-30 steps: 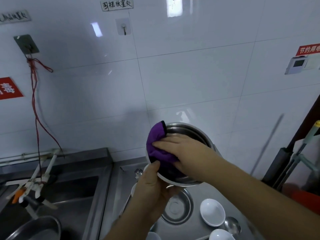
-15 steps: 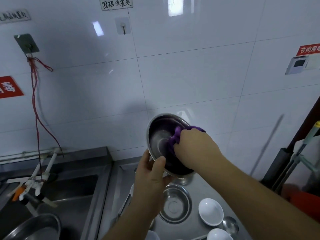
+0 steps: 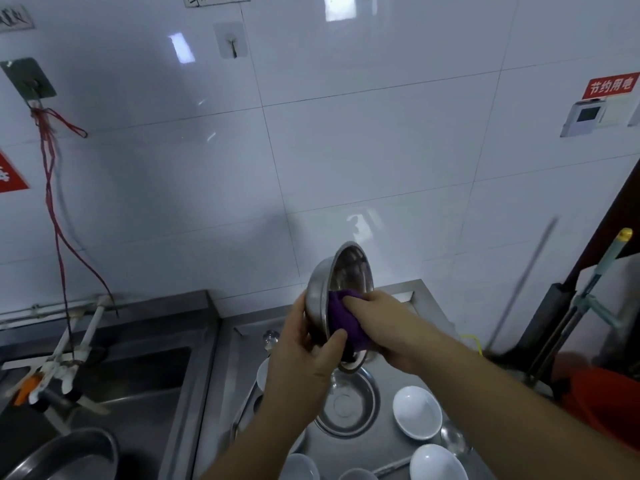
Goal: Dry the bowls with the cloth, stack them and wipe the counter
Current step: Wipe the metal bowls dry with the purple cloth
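I hold a steel bowl (image 3: 323, 289) up on edge above the counter, its opening turned to the right. My left hand (image 3: 301, 351) grips its lower rim, thumb on the rim's near side. My right hand (image 3: 384, 327) presses a bunched purple cloth (image 3: 344, 320) into the bowl's inside. Below, another steel bowl (image 3: 346, 407) sits upright on the steel counter (image 3: 426, 306). Beside that bowl lie white bowls (image 3: 417, 412), (image 3: 436, 462), with more at the bottom edge.
A sink (image 3: 131, 375) with a tap (image 3: 65, 358) lies to the left, a steel basin (image 3: 65, 455) at its near corner. Spoons (image 3: 453, 441) rest among the dishes. An orange bucket (image 3: 602, 403) and mop handles (image 3: 595, 282) stand at the right. White tiled wall behind.
The bowl has turned from facing me to standing edge-on with its opening to the right. My right hand and the cloth moved lower inside it. The view tilted down slightly.
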Tool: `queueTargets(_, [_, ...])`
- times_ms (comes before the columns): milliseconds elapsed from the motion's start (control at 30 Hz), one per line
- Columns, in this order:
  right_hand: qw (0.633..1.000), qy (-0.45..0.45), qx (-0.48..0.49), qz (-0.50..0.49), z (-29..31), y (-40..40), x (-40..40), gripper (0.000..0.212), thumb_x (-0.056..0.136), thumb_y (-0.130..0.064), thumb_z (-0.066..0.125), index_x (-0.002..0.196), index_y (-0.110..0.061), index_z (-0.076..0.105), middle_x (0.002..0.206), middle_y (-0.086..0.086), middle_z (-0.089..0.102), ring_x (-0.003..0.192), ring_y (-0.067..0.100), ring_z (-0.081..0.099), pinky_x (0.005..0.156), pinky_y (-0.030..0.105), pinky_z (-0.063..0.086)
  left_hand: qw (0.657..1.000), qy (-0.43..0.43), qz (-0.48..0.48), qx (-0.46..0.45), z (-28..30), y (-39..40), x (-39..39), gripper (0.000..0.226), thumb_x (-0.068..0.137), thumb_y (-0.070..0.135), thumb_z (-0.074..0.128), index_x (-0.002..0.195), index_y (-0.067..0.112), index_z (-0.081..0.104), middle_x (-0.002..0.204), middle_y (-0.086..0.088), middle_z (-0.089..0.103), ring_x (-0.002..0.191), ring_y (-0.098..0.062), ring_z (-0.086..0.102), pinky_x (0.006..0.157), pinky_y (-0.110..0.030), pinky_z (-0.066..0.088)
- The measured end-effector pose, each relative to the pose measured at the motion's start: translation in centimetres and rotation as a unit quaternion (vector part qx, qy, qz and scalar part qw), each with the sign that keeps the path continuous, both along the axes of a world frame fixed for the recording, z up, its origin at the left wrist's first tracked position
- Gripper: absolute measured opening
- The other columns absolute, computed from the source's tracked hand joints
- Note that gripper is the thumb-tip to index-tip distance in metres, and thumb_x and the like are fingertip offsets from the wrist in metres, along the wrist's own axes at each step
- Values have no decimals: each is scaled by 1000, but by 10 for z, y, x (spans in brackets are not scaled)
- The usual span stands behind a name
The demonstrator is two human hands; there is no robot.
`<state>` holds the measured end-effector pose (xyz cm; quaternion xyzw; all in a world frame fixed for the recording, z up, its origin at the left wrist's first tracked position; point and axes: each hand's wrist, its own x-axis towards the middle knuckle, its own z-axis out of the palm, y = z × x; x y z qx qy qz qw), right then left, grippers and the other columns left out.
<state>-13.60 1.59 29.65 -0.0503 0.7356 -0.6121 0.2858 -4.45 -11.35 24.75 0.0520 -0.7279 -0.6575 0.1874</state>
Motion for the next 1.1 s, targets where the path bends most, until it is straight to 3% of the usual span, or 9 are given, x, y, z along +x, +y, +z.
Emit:
queueTargets(100, [989, -88, -102, -63, -5, -4, -3, 26, 101, -21, 62, 112, 0, 73, 104, 25, 78, 95, 41, 77, 83, 49, 65, 999, -12, -4, -44, -8, 0, 2, 67, 82, 34, 73, 142, 53, 52, 125, 11, 73, 115, -18, 71, 101, -52, 57])
queueTargets(200, [960, -122, -189, -169, 1, -7, -12, 20, 98, -18, 66, 96, -1, 75, 78, 16, 78, 66, 25, 76, 60, 37, 64, 1000, -12, -13, -16, -11, 8, 5, 53, 84, 29, 72, 132, 48, 61, 117, 1, 76, 108, -24, 73, 97, -56, 60])
queueTargets(300, [985, 102, 28, -135, -4, -4, -27, 32, 99, -28, 59, 93, 2, 71, 83, 24, 72, 69, 24, 64, 72, 48, 60, 1000, -12, -7, 27, -11, 12, 6, 50, 86, 23, 71, 131, 43, 63, 115, -4, 77, 107, -30, 75, 93, -59, 61])
queueTargets(367, [949, 253, 175, -73, -6, -3, -32, 35, 101, -32, 55, 90, -2, 69, 81, 18, 71, 75, 26, 65, 76, 47, 56, 999, -6, 3, 43, -12, 9, 4, 50, 86, 24, 72, 132, 43, 64, 118, -3, 76, 110, -31, 74, 94, -61, 60])
queueTargets(467, [918, 292, 268, -5, -12, -3, -31, 28, 101, -32, 55, 89, -10, 67, 80, 7, 70, 75, 26, 65, 68, 36, 51, 999, -1, 11, 36, -12, 3, 2, 60, 83, 27, 73, 139, 43, 60, 126, -2, 75, 117, -28, 72, 99, -57, 58])
queueTargets(533, [930, 249, 269, 22, -19, -4, -24, 25, 99, -28, 55, 87, -10, 66, 80, 10, 70, 76, 28, 67, 67, 38, 54, 1000, 1, 7, 11, -12, 1, 2, 64, 83, 24, 72, 142, 45, 57, 130, 0, 73, 119, -25, 71, 100, -50, 59])
queueTargets(700, [999, -13, -5, -29, -26, -3, -1, 24, 99, -13, 53, 105, -9, 75, 102, 23, 78, 98, 40, 75, 89, 53, 63, 999, -10, 5, -46, -19, -6, 4, 82, 79, 21, 75, 152, 47, 47, 142, 7, 64, 130, -19, 63, 93, -48, 63])
queueTargets(867, [957, -200, -202, -59, -28, 1, 5, 33, 105, -25, 55, 125, -5, 71, 112, 23, 77, 94, 37, 78, 64, 41, 64, 992, -32, -23, -120, -23, -13, 9, 90, 81, 20, 84, 155, 48, 40, 137, 13, 66, 121, -11, 68, 90, -25, 61])
queueTargets(1100, [879, -283, -373, -86, -39, 23, -7, 81, 92, -70, 61, 137, -3, 65, 134, 29, 67, 117, 48, 69, 87, 57, 59, 973, -55, -38, -219, -29, -18, 13, 99, 82, 17, 87, 155, 57, 33, 149, 25, 54, 134, -1, 56, 103, -21, 53])
